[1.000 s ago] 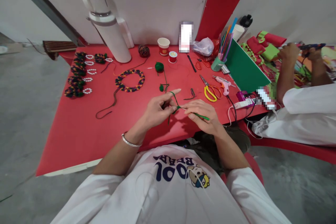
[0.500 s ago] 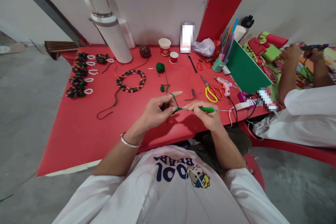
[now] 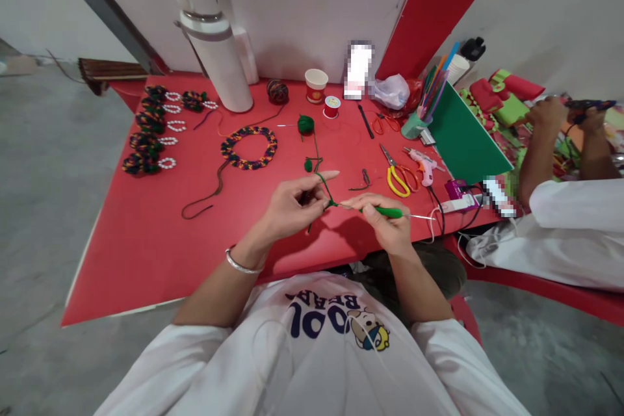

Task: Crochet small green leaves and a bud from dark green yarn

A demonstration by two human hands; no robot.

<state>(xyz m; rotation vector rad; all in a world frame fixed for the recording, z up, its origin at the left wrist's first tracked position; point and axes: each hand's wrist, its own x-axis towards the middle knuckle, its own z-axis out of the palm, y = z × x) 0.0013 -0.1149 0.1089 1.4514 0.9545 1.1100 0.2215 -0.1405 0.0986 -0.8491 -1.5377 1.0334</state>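
Note:
My left hand (image 3: 299, 205) pinches a small piece of green yarn (image 3: 331, 202) between thumb and fingers. Its index finger points out to the right, with the yarn looped over it. My right hand (image 3: 387, 221) is closed around the green handle of a crochet hook (image 3: 390, 212); the thin metal tip reaches to the yarn at my left fingertips. A strand runs from there up the table toward a green yarn ball (image 3: 305, 124). Close to that strand lies a small green crocheted piece (image 3: 309, 164).
A multicoloured braided ring (image 3: 249, 147) lies left on the red table (image 3: 146, 240). Behind stand a tall white flask (image 3: 219, 58) and a paper cup (image 3: 316, 86). Scissors (image 3: 397, 172) and a pink glue gun (image 3: 425, 166) lie right. A co-worker's hands (image 3: 548, 117) show beyond the green board (image 3: 468, 136).
The view has shifted slightly, so the table things sit a little to the right. The hook's handle has tilted, its back end lower. Both hands keep their hold.

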